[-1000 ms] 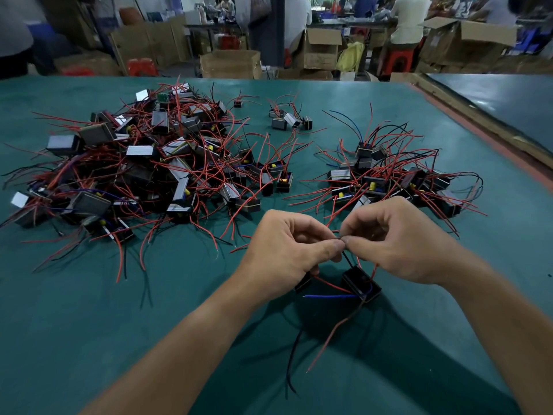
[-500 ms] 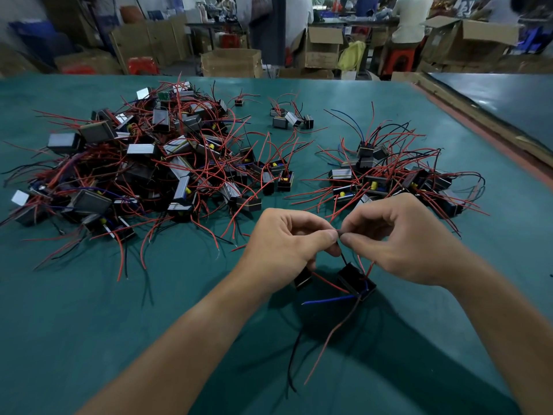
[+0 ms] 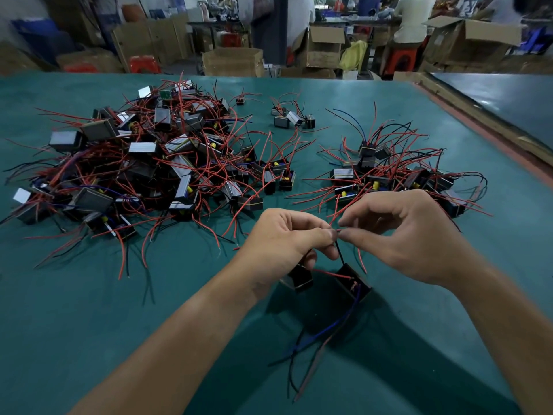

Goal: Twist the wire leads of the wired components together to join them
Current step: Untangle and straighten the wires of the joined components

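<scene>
Large pile point(image 3: 143, 169) left, small pile point(image 3: 398, 178) right

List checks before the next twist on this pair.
1. Left hand pinches the lead ends: ok.
2. Right hand pinches the same spot: ok.
3. Black lead runs from the pinch to the right component: ok.
4. Left component sits under the left hand, clear of the big pile: ok.
5. Bare ends overlapped and twisted: cannot tell, fingertips hide them.
6. Loose leads trail toward the person, away from the pinch: ok.
</scene>
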The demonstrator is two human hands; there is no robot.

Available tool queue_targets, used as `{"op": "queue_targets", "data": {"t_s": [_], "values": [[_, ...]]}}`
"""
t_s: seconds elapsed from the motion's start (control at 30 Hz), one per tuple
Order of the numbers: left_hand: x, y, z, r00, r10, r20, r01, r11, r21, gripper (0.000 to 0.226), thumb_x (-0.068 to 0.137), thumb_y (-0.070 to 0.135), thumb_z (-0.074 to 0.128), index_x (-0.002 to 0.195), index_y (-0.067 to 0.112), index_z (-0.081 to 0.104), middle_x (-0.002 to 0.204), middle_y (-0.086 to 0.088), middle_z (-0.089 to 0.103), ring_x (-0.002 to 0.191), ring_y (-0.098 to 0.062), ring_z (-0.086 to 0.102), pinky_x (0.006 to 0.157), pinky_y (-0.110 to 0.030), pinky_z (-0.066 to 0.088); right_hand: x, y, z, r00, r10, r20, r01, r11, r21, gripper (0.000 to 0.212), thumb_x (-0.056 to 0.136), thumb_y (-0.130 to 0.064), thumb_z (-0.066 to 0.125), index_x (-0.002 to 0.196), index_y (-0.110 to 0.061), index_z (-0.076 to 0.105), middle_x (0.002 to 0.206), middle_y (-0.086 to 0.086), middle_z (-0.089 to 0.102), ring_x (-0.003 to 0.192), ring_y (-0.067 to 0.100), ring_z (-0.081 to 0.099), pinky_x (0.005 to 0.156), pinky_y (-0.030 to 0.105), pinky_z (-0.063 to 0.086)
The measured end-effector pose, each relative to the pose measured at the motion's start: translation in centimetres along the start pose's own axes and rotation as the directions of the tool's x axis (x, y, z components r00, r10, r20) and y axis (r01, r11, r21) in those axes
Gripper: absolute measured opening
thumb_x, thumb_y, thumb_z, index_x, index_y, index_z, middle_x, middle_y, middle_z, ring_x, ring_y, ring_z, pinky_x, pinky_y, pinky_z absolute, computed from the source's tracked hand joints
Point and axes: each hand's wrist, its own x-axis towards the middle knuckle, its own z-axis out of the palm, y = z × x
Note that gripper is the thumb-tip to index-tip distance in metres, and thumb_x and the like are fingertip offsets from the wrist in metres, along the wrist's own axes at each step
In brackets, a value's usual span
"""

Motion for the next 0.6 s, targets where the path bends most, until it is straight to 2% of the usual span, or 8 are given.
{"op": "queue_targets", "data": {"t_s": [0.13, 0.27, 0.33, 0.43, 0.5, 0.6], "values": [[-0.1, 0.03, -0.02, 0.999, 0.045, 0.005, -0.045, 0.999, 0.019, 0.013, 0.088, 0.0, 0.066, 0.076, 0.003, 0.071, 0.062, -0.006, 0.069, 0.043, -0.009, 0.044, 0.045, -0.016, 0.04, 0.05, -0.13, -0.11, 1.0, 0.017, 0.026, -0.016, 0.999, -0.03, 0.005, 0.081, -0.02, 0.077, 0.077, -0.019, 0.074, 0.066, 0.002, 0.068, 0.057, 0.026, 0.061, 0.056, 0.044, 0.05], [-0.21, -0.1, 0.11, 0.988, 0.157, 0.007, -0.157, 0.975, 0.156, 0.017, 0.087, -0.002, 0.066, 0.074, 0.009, 0.071, 0.06, -0.001, 0.069, 0.044, -0.005, 0.048, 0.046, -0.016, 0.04, 0.11, -0.39, -0.22, 0.99, 0.097, 0.107, -0.098, 0.995, 0.005, 0.014, 0.085, -0.012, 0.073, 0.072, -0.016, 0.071, 0.059, 0.005, 0.063, 0.051, 0.021, 0.053, 0.05, 0.035, 0.046], [-0.3, -0.3, 0.32, 0.964, 0.265, 0.022, -0.26, 0.926, 0.275, 0.016, 0.087, -0.001, 0.068, 0.075, 0.01, 0.073, 0.062, 0.0, 0.07, 0.051, -0.004, 0.056, 0.052, -0.019, 0.046, 0.34, -0.44, -0.23, 0.971, 0.181, 0.159, -0.196, 0.977, 0.084, 0.021, 0.086, -0.003, 0.07, 0.067, -0.012, 0.068, 0.053, 0.0, 0.059, 0.048, 0.011, 0.05, 0.048, 0.024, 0.043], [-0.52, -0.51, 0.67, 0.904, 0.423, 0.06, -0.401, 0.792, 0.46, 0.012, 0.086, 0.005, 0.069, 0.077, 0.01, 0.074, 0.065, 0.005, 0.07, 0.057, 0.0, 0.059, 0.057, -0.017, 0.047, 0.8, -0.36, -0.1, 0.91, 0.344, 0.231, -0.398, 0.882, 0.251, 0.028, 0.085, 0.004, 0.066, 0.061, -0.009, 0.065, 0.05, 0.0, 0.054, 0.046, 0.011, 0.048, 0.047, 0.022, 0.043], [-0.52, -0.5, 0.7, 0.91, 0.41, 0.06, -0.394, 0.81, 0.434, 0.011, 0.086, 0.004, 0.068, 0.077, 0.008, 0.074, 0.065, 0.004, 0.07, 0.057, 0.0, 0.06, 0.057, -0.016, 0.047, 0.83, -0.3, -0.07, 0.879, 0.392, 0.272, -0.466, 0.826, 0.317, 0.024, 0.081, -0.001, 0.067, 0.059, -0.011, 0.065, 0.051, 0.003, 0.053, 0.045, 0.01, 0.047, 0.047, 0.023, 0.043], [-0.36, -0.28, 0.59, 0.962, 0.268, 0.047, -0.27, 0.922, 0.278, 0.015, 0.088, -0.001, 0.066, 0.075, 0.006, 0.07, 0.061, 0.003, 0.068, 0.049, 0.0, 0.055, 0.051, -0.014, 0.043, 0.53, -0.03, -0.11, 0.922, 0.291, 0.257, -0.359, 0.89, 0.282, 0.017, 0.083, -0.005, 0.067, 0.067, -0.01, 0.065, 0.055, -0.001, 0.058, 0.05, 0.01, 0.051, 0.049, 0.022, 0.045]]}}
